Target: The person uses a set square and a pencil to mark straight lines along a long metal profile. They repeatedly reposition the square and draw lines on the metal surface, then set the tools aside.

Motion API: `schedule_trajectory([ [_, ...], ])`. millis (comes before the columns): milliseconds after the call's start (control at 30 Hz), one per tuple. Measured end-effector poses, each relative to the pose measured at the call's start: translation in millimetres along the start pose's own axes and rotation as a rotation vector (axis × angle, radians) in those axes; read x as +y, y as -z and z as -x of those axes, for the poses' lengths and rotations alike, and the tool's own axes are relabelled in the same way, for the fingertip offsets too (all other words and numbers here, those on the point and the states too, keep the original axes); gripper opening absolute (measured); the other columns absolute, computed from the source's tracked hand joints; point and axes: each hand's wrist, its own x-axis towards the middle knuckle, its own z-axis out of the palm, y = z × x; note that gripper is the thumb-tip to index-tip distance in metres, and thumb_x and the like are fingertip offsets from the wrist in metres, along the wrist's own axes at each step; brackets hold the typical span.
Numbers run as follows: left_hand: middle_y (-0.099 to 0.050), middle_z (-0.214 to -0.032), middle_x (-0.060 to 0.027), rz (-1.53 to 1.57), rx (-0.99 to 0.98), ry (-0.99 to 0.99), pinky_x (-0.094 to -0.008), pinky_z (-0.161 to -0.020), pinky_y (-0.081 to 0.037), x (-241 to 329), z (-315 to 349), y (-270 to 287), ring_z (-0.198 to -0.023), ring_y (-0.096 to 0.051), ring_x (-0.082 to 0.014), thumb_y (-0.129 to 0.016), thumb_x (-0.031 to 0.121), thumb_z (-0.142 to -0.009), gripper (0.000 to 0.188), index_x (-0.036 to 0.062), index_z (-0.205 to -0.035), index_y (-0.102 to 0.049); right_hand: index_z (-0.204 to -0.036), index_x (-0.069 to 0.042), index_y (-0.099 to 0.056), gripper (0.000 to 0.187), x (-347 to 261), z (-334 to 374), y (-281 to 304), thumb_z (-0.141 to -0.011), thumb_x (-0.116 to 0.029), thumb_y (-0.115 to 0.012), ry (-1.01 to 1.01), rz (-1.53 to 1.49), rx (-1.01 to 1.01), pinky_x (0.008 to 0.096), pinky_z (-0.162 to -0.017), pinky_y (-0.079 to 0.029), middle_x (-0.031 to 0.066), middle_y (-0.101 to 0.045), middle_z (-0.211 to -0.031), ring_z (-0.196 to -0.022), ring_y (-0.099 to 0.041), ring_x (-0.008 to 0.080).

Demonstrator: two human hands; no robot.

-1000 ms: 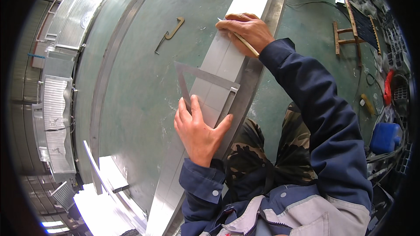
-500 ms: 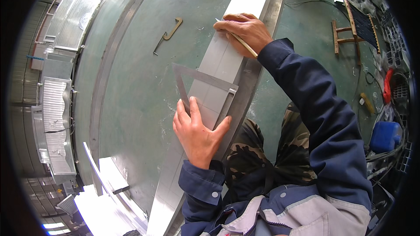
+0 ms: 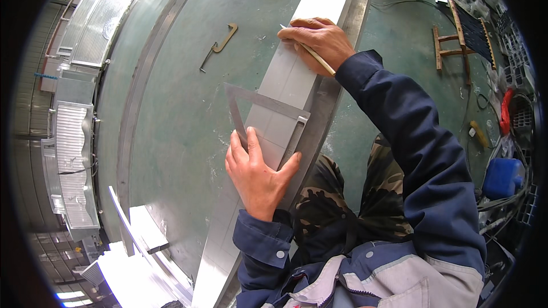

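A long white metal profile [image 3: 283,82] runs from the lower left up to the top, with thin lines across and along its face. A grey metal triangle square [image 3: 264,101] lies on it, its stock along the profile's right edge. My left hand [image 3: 257,177] presses the square down, thumb on the stock and fingers at its slanted side. Farther up, my right hand [image 3: 323,44] is closed around a slim pale pencil [image 3: 318,60] and rests on the profile. Its light tip shows past the fingertips, near the profile's left edge; the fingers partly hide the shaft.
Beneath the profile runs a darker metal beam [image 3: 329,105]. A clamp [image 3: 228,39] lies on the green floor to the left. Bright metal pieces [image 3: 134,268] are at the lower left. A wooden frame [image 3: 451,45], a blue jug [image 3: 502,178] and cables are on the right.
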Motion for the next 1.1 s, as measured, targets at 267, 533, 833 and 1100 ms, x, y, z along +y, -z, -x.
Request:
schedule_trajectory([
  [267,-0.05,-0.164,-0.0386,-0.006,-0.001,0.008,-0.0583,-0.125,-0.043,-1.1,1.4,0.3,-0.149,-0.051,-0.0532,-0.096,0.052,-0.079,0.106,-0.0088,-0.158,-0.06,-0.139,-0.03,-0.077,0.032,1.6,1.6,-7.3,-0.11,-0.016,-0.072,-0.022,-0.019,-0.015,0.0439,-0.118,-0.056,0.0052,-0.081,-0.132,-0.122,-0.079,0.0264],
  [533,-0.05,-0.164,-0.0377,-0.003,-0.003,0.005,-0.0581,-0.124,-0.043,-2.1,1.8,0.4,-0.148,-0.051,-0.0527,-0.097,0.051,-0.079,0.106,-0.0083,-0.158,-0.06,-0.138,-0.03,-0.077,0.032,-2.0,0.3,-1.8,-0.109,-0.016,-0.073,-0.01,-0.004,-0.006,0.0447,-0.117,-0.057,0.0055,-0.081,-0.131,-0.12,-0.08,0.0272],
  [833,-0.05,-0.164,-0.0376,0.003,-0.011,0.005,-0.0579,-0.124,-0.043,-1.8,1.7,0.7,-0.149,-0.051,-0.0525,-0.096,0.051,-0.078,0.106,-0.0082,-0.158,-0.06,-0.138,-0.029,-0.077,0.033,-2.4,-1.1,1.7,-0.108,-0.016,-0.073,0.011,0.017,0.005,0.0455,-0.117,-0.058,0.0056,-0.082,-0.13,-0.118,-0.08,0.0274],
  [1100,-0.049,-0.164,-0.0378,0.005,-0.009,0.006,-0.058,-0.124,-0.043,-1.7,1.6,1.1,-0.149,-0.05,-0.0525,-0.096,0.05,-0.079,0.105,-0.0081,-0.159,-0.06,-0.138,-0.03,-0.077,0.033,-2.9,-0.4,-1.8,-0.11,-0.015,-0.071,-0.007,-0.016,0.004,0.0432,-0.117,-0.057,0.0053,-0.081,-0.13,-0.12,-0.078,0.0263],
])
